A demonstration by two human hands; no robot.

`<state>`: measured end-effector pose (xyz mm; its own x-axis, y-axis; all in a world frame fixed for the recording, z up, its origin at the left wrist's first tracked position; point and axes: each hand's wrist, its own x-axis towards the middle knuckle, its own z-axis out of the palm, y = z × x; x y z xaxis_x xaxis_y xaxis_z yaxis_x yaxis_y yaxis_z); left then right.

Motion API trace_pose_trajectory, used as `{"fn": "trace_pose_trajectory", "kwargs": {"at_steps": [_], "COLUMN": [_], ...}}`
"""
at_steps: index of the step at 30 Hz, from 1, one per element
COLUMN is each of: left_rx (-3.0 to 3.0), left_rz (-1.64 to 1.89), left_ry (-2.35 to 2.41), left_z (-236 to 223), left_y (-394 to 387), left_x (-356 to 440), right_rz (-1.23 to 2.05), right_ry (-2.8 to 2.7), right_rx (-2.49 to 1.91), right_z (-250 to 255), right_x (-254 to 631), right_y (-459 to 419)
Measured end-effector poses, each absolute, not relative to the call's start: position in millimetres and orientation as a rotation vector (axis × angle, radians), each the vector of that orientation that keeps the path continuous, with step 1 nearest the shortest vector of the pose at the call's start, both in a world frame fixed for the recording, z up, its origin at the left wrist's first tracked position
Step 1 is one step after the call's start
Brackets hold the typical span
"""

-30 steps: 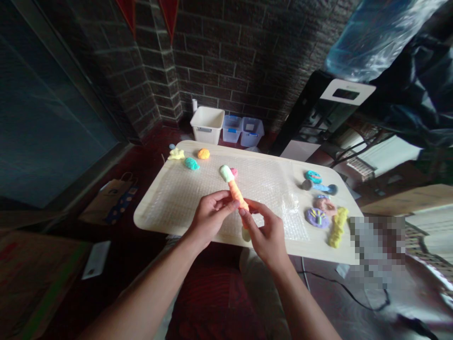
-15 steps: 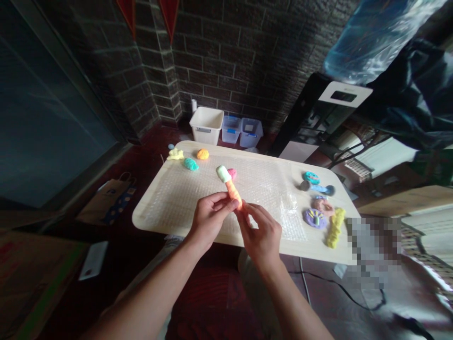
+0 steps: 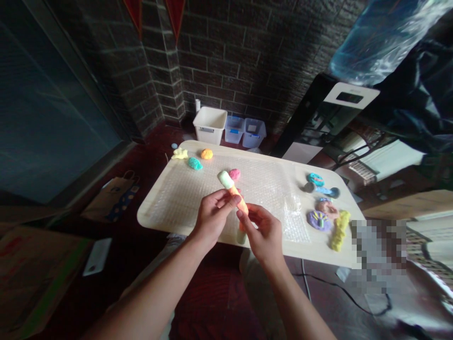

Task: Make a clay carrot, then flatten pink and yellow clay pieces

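Between my hands is an orange modelling-clay stick (image 3: 242,205) with a pale green clay end (image 3: 224,179) at the top, tilted above the table. A second pale green end (image 3: 241,236) shows below my fingers. My left hand (image 3: 216,211) pinches the upper part of the stick with thumb and fingers. My right hand (image 3: 262,231) is closed on its lower part, fingers behind and thumb in front. Just beyond the top end, a pink clay lump (image 3: 234,174) lies on bubble wrap (image 3: 198,198).
Yellow (image 3: 180,153), teal (image 3: 195,163) and orange (image 3: 206,154) clay lumps sit at the table's far left. On the right lie a blue dumbbell shape (image 3: 322,190), a purple disc (image 3: 318,221) and a yellow strip (image 3: 340,231). Bins (image 3: 210,124) and a water dispenser (image 3: 314,118) stand behind.
The clay stick has tipped, and its lower pale green end now shows under my hands. My right fingers have shifted along it. The whole view has moved slightly.
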<state>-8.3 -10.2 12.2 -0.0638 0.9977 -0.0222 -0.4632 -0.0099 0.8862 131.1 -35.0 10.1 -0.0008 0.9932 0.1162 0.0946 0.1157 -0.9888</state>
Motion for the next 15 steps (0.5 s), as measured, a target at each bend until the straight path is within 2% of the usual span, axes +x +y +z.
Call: {"fn": "trace_pose_trajectory", "kwargs": {"at_steps": [15], "left_rx": [0.828], "left_rz": [1.441], "left_ry": [0.839], "left_z": [11.2], "left_y": [-11.2], "left_x": [-7.7], "right_rz": [1.211], "right_ry": [-1.182], "right_rx": [-1.096], "right_z": [11.5], "right_x": [130.0], "right_y": [-33.2]}}
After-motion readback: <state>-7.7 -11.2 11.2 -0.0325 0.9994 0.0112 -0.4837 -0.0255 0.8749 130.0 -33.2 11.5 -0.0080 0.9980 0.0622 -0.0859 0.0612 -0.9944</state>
